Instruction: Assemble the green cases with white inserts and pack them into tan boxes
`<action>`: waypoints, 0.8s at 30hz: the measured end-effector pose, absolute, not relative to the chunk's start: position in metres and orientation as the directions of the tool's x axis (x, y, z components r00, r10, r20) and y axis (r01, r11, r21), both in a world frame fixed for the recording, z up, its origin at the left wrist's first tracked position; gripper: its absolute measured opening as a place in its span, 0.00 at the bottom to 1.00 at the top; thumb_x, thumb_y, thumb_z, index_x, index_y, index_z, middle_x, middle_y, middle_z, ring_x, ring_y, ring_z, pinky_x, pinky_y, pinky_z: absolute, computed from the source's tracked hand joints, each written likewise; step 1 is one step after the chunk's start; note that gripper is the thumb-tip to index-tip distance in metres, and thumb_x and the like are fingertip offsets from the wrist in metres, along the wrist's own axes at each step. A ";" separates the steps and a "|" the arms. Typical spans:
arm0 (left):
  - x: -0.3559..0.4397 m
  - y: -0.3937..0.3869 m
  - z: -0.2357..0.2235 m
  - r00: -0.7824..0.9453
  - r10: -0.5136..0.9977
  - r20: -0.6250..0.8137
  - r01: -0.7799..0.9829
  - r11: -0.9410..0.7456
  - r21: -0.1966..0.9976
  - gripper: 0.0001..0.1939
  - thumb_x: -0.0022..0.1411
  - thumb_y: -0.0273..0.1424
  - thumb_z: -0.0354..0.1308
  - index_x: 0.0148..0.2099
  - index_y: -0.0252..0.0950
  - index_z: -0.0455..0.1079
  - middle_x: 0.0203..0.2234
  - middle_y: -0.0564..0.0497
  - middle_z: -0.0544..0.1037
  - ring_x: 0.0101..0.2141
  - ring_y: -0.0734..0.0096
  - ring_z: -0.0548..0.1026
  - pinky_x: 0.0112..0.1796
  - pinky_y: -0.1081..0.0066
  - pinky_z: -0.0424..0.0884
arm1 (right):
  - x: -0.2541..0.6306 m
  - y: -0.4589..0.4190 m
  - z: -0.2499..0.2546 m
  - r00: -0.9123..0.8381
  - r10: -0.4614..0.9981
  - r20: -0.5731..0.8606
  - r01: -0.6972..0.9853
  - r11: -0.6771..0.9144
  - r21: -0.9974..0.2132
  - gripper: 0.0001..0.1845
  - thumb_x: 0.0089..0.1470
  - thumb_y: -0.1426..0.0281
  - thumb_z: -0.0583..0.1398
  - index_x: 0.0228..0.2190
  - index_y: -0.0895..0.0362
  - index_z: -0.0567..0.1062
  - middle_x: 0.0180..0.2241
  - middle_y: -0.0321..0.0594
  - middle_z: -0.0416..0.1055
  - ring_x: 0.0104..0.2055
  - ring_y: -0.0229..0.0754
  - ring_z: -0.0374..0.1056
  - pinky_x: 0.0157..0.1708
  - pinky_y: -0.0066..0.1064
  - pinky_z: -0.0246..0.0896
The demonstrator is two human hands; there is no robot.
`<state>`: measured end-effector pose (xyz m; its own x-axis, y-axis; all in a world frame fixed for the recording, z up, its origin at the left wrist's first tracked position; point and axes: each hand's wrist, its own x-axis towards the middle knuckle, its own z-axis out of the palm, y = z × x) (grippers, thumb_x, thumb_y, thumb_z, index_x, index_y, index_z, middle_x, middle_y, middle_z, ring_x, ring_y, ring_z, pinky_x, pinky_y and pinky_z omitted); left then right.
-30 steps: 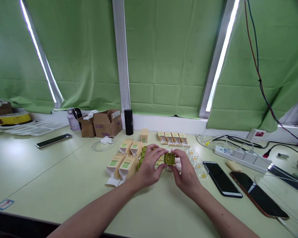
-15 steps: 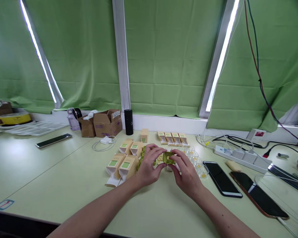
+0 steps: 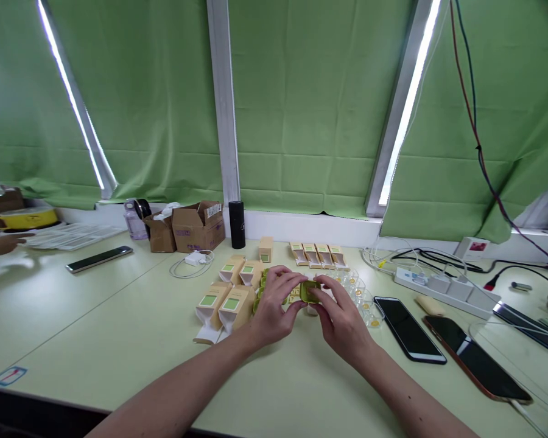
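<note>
Between my two hands is a small square olive-green cap, its hollow side facing me. My left hand pinches its left edge with thumb and fingers. On its right edge, my right hand grips with the thumb below and fingertips over the opening. Partly hidden behind my left hand are more green pieces and small yellowish pieces. Clear plastic cups with yellow centres stand beyond my right hand. Open small cardboard boxes with green windows lie left of my left hand.
Four-sided cartons line the back, near a single box. Phones and a power strip lie right. A black bottle and brown carton stand back left. Another person's hand reaches in at far left.
My right fingertips have moved slightly further over the cap's opening, and the cap is tilted a little. Another person's hand has come into view at the far left.
</note>
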<state>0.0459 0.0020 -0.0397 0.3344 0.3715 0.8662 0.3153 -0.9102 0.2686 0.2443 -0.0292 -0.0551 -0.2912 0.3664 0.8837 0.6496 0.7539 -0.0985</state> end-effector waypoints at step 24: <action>0.047 0.001 -0.040 0.318 0.363 0.876 0.334 -0.907 0.255 0.22 0.66 0.24 0.62 0.61 0.40 0.71 0.49 0.42 0.79 0.51 0.51 0.70 0.52 0.49 0.71 | 0.245 -0.028 -0.055 -0.272 0.344 0.899 0.640 0.762 -0.098 0.19 0.66 0.78 0.56 0.54 0.52 0.75 0.56 0.56 0.72 0.59 0.56 0.72 0.52 0.52 0.77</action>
